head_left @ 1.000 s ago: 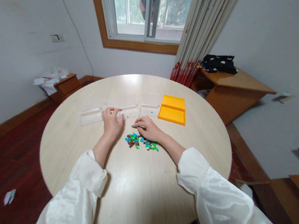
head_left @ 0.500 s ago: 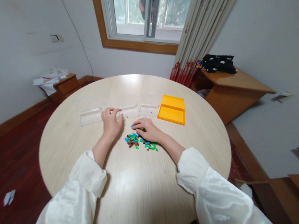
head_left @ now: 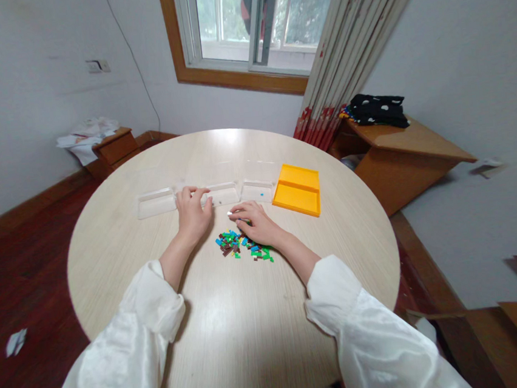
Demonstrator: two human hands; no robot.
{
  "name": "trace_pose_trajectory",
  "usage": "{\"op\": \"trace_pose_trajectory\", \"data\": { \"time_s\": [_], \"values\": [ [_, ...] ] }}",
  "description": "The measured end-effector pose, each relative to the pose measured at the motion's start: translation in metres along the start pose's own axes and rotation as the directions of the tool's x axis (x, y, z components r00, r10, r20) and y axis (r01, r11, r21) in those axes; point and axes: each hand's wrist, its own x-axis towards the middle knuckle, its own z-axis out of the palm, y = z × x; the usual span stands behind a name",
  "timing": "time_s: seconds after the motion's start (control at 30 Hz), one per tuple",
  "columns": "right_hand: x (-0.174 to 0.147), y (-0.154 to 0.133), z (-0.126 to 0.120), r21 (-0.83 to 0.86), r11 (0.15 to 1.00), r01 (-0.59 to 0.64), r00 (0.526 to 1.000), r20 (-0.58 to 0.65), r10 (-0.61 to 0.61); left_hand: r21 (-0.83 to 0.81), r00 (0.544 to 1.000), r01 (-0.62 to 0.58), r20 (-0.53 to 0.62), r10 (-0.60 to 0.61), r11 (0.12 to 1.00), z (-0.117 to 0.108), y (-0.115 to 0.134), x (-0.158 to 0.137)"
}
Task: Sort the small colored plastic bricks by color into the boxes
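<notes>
My left hand (head_left: 193, 215) rests at the left end of the middle clear plastic box (head_left: 226, 185), thumb and fingers apart and curved. My right hand (head_left: 258, 224) is over the far right side of a pile of small toy bricks (head_left: 230, 243) in green, blue, brown and yellow. At its fingertips shows a small bright brick (head_left: 230, 213), looking white, perhaps from glare. A tiny dark piece (head_left: 220, 202) lies in the middle box. The right clear box (head_left: 252, 199) holds a small blue brick (head_left: 261, 194). Part of the pile is hidden under my right hand.
Another clear box (head_left: 151, 214) stands to the left in the row. At the row's right end lies an open yellow case (head_left: 301, 190). Everything is on a round pale wooden table (head_left: 239, 324). A tilted wooden cabinet (head_left: 401, 156) stands beyond its right edge.
My right hand has shifted slightly away from me, along with the small piece at its fingertips, which looked blue before and now looks white. My left hand has stayed put.
</notes>
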Motion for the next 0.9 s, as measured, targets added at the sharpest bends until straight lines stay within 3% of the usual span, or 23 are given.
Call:
{"op": "trace_pose_trajectory", "data": {
  "time_s": [0.2, 0.33, 0.43, 0.6, 0.73, 0.9],
  "values": [
    [-0.001, 0.001, 0.001, -0.001, 1.0, -0.011, 0.999, -0.041, 0.011, -0.003, 1.0, -0.001, -0.002, 0.001, 1.0, 0.0, -0.001, 0.0],
    [0.0, 0.002, -0.004, -0.037, 0.999, -0.026, 0.988, -0.156, 0.019, 0.0, 1.0, -0.007, -0.011, 0.007, 1.0, 0.001, -0.002, -0.001],
    [0.0, 0.007, -0.009, -0.08, 0.994, -0.078, 0.948, -0.314, 0.049, 0.007, 1.0, -0.011, -0.014, 0.011, 1.0, 0.001, -0.003, -0.001],
    [-0.001, 0.015, -0.012, -0.091, 0.958, -0.27, 0.848, -0.495, 0.192, -0.004, 1.0, -0.004, -0.011, 0.004, 1.0, 0.0, -0.002, 0.0],
    [-0.001, 0.018, -0.011, -0.104, 0.936, -0.336, 0.811, -0.537, 0.231, -0.013, 1.0, 0.0, -0.001, 0.0, 1.0, -0.001, -0.001, 0.0],
    [-0.001, 0.016, -0.012, -0.098, 0.941, -0.325, 0.82, -0.525, 0.228, -0.009, 1.0, 0.002, -0.008, -0.002, 1.0, -0.001, -0.002, -0.001]
  ]
}}
